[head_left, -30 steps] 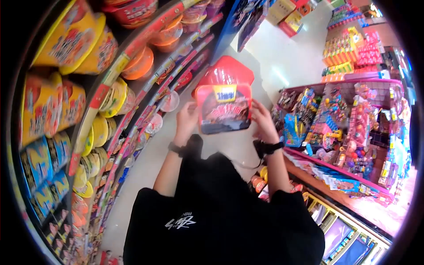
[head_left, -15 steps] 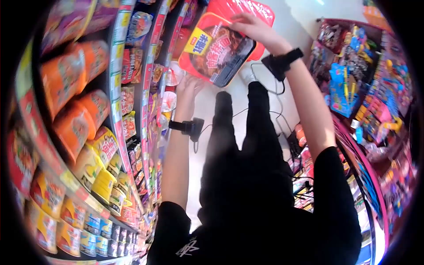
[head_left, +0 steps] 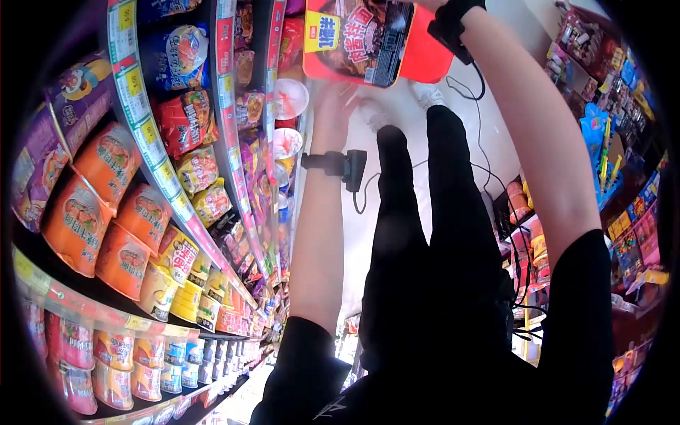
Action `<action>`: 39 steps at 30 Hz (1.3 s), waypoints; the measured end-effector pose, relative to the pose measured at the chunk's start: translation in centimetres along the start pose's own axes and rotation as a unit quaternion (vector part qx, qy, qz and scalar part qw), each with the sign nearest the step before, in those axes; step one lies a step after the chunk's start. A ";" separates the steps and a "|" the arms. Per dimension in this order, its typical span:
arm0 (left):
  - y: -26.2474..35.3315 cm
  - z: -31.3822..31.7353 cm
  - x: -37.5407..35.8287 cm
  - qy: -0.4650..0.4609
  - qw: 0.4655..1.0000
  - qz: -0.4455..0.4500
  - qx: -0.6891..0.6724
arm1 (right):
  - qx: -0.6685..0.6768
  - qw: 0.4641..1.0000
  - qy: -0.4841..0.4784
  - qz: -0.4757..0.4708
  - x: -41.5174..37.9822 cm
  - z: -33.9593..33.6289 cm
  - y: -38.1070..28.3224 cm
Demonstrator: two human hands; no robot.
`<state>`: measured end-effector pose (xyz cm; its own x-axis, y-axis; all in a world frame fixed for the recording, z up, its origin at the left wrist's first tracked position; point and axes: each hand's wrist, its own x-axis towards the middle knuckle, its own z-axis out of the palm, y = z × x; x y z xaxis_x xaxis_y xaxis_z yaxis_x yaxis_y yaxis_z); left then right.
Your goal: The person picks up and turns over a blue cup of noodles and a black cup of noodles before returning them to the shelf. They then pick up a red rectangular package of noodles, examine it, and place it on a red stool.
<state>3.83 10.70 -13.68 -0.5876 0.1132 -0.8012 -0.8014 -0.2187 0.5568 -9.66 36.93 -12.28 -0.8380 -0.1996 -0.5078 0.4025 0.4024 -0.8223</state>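
Note:
At the top of the head view is a red box of instant noodles [head_left: 354, 46] with a yellow label and a dark noodle picture, cut off by the frame edge. A second red package [head_left: 428, 60] shows behind its right side. My right hand [head_left: 427, 3] is on the noodle box from above, mostly beyond the top edge, so its fingers are hidden; half a second ago they lay over the box. My left hand [head_left: 334, 99] is just under the box's lower left edge, its fingers blurred; whether they grip cannot be told. Both wrists wear black straps with small devices.
Shelves on the left hold orange noodle tubs [head_left: 92, 219], red noodle packets [head_left: 188, 120] and stacked cups [head_left: 113, 350]. White-lidded bowls [head_left: 289, 99] line the lower shelf. A rack of colourful goods [head_left: 602, 152] stands right. A cable [head_left: 482, 127] hangs near my legs.
The noodle box has moved up in view, partly out of frame, and is now turned more squarely. Both hands have moved up with it. The shelves have shifted as the head view turned.

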 end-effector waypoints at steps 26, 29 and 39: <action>-15.2 -17.6 -41.6 0.342 0.925 0.138 -0.094 | 0.211 0.955 -0.110 -0.179 -26.1 11.8 -21.7; -23.5 -20.4 -47.6 0.399 0.882 0.152 -0.198 | 0.175 0.939 -0.173 -0.240 -28.9 18.7 -23.5; -36.5 -26.8 -66.0 0.587 0.680 0.209 -0.387 | 0.122 0.908 -0.336 -0.219 -42.0 40.8 -26.3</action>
<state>74.91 -14.80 13.00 0.1136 -0.8676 -0.4841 -0.0268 -0.4897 0.8715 29.97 -1.72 20.14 -0.5565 -0.8257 -0.0925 0.2234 -0.0414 -0.9738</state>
